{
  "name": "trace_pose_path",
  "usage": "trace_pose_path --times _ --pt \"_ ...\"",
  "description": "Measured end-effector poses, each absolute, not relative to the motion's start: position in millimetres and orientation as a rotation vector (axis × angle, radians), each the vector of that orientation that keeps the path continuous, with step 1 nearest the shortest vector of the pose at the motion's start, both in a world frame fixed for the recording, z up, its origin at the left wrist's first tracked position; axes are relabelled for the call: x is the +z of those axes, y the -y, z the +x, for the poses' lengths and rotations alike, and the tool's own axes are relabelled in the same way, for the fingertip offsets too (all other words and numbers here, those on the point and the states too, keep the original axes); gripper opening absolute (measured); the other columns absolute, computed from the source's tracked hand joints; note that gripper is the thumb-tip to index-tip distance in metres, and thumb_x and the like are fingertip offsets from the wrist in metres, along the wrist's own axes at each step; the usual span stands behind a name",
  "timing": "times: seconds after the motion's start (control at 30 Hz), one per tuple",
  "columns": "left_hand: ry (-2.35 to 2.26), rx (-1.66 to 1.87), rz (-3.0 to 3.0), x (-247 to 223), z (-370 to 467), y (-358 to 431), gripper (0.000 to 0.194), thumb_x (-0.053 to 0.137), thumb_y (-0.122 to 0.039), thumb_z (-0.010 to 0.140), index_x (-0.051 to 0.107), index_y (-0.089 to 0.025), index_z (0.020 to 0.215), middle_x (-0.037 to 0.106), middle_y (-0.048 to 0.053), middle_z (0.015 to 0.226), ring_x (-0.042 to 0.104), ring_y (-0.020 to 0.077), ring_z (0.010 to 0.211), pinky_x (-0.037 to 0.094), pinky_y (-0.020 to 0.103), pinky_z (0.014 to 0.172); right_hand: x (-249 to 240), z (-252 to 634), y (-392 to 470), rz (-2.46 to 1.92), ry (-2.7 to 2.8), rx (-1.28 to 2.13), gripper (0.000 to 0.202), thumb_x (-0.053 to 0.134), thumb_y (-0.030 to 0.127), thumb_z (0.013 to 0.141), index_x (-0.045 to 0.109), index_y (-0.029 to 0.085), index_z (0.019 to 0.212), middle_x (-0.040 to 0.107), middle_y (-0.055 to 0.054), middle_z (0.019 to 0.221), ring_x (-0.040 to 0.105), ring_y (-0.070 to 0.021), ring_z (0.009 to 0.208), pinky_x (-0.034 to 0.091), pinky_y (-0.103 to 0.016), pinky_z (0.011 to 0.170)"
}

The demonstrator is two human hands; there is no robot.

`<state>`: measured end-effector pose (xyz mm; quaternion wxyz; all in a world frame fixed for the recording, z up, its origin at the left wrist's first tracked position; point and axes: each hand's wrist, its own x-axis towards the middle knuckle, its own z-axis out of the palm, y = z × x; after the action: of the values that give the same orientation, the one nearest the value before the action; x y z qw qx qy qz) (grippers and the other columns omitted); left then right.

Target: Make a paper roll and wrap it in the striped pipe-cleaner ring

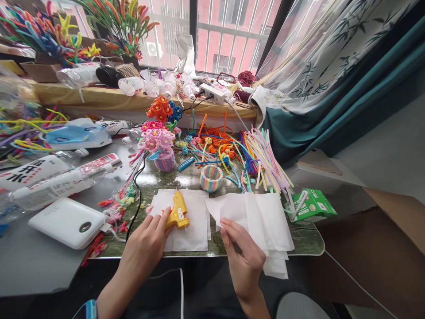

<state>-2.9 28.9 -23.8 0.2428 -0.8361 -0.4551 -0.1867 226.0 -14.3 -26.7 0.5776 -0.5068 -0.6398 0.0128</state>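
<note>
On the dark green marbled table (307,239), the left hand (148,237) grips a yellow plastic glue gun (179,213) above square white sheets (195,239), and the right hand (245,249) pinches a thin white sheet (230,206) between thumb and fingertips.

yellow glue gun (180,210) | over flat white sheets (195,237), nozzle pointing away | thin sheet (234,206): left edge pinched
</note>
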Motion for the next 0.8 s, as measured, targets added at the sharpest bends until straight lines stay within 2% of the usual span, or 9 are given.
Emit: trace_pose_path --times 0.23,0.6,0.8 --pt "1.251 -0.519 -2.29 -24.5 -3.5 -28.5 0.04 0.04 -0.027 0.101 0.055 0.0 0.127 0.068 0.009 0.085 0.061 0.0233 0.075 0.048 0.036 0.074 -28.7 221.8 12.5 -1.183 1.513 0.02 0.02 0.063 0.004 0.089 0.071 0.018 0.101 0.076 -0.006 0.098 0.073 -0.0186 0.093 0.061 -0.03 0.086" --pt "1.311 -0.538 -2.316 -28.1 -5.7 -28.0 0.039 0.04 -0.028 0.102 0.054 -0.007 0.132 0.07 0.009 0.086 0.062 0.0235 0.077 0.048 0.034 0.075 -27.4 221.5 9.0 -1.2 1.522 0.059 0.02 0.061 0.009 0.092 0.073 0.021 0.103 0.076 -0.006 0.099 0.073 -0.0201 0.094 0.062 -0.032 0.085" --pt "1.276 -0.528 -2.294 -24.9 -3.7 -28.7 0.039 0.042 -0.027 0.101 0.055 -0.001 0.127 0.07 0.01 0.087 0.062 0.0235 0.076 0.048 0.035 0.075 -32.1 224.0 11.7 -1.232 1.377 0.154 0.015 0.063 0.014 0.092 0.075 0.02 0.098 0.077 -0.007 0.1 0.074 -0.0218 0.094 0.063 -0.034 0.082"
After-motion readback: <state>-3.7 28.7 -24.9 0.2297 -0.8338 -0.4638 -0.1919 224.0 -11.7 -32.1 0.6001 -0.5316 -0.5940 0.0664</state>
